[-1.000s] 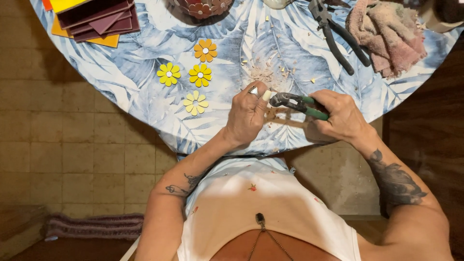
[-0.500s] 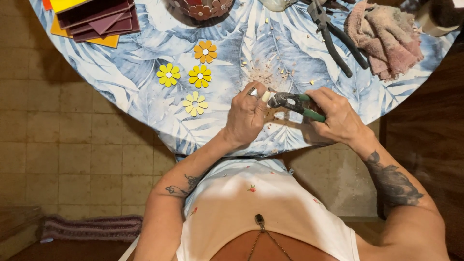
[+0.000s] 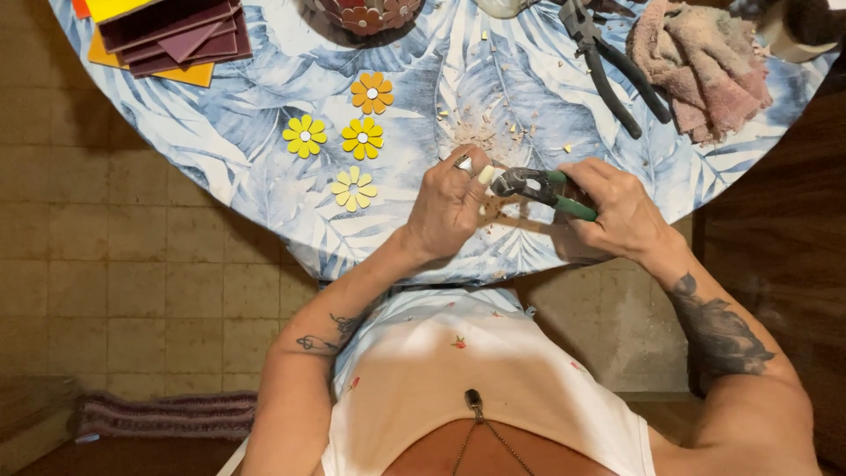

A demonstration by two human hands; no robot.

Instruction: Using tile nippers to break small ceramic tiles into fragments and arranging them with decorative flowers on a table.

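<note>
My left hand (image 3: 449,210) pinches a small pale tile piece (image 3: 486,174) between thumb and fingers, a ring on one finger. My right hand (image 3: 617,210) grips green-handled nippers (image 3: 542,188), and their metal jaws meet the tile piece. Both hands hover over the near edge of a round table with a blue leaf-print cloth (image 3: 264,194). Pale chips (image 3: 480,132) lie scattered on the cloth just beyond my hands.
Several flower shapes made of tile petals lie left of my hands: yellow ones (image 3: 305,135), an orange one (image 3: 371,92), a pale one (image 3: 353,188). Stacked maroon and yellow tiles (image 3: 167,40) sit far left; black pliers (image 3: 608,62) and a pinkish rag (image 3: 696,66) far right.
Both hands with the nippers and tile piece have drifted slightly up the table; the grip stays the same.
</note>
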